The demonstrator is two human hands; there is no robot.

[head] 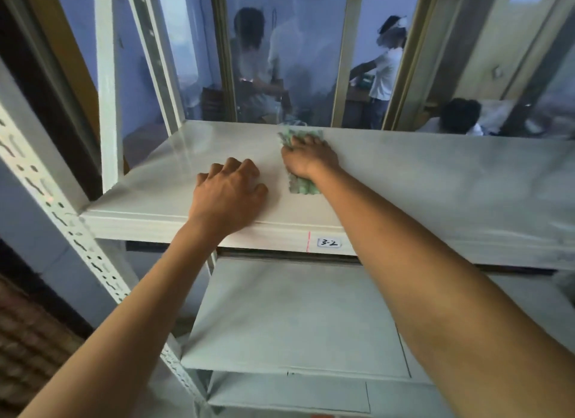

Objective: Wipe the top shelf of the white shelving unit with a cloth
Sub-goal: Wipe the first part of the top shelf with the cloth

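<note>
The white top shelf (435, 181) spans the middle of the view. A green and white cloth (300, 135) lies bunched on it near the back edge. My right hand (308, 157) presses down on the cloth, fingers curled over it; cloth shows both beyond the fingers and under the wrist. My left hand (228, 193) rests on the shelf near its front edge, fingers curled under, holding nothing. The two hands are a short gap apart.
A slotted white upright (62, 218) stands at the left front corner. A label reading "3-2" (329, 242) is on the shelf's front lip. A lower shelf (295, 318) lies beneath. Behind the unit is a glass partition (286, 59), with people beyond it.
</note>
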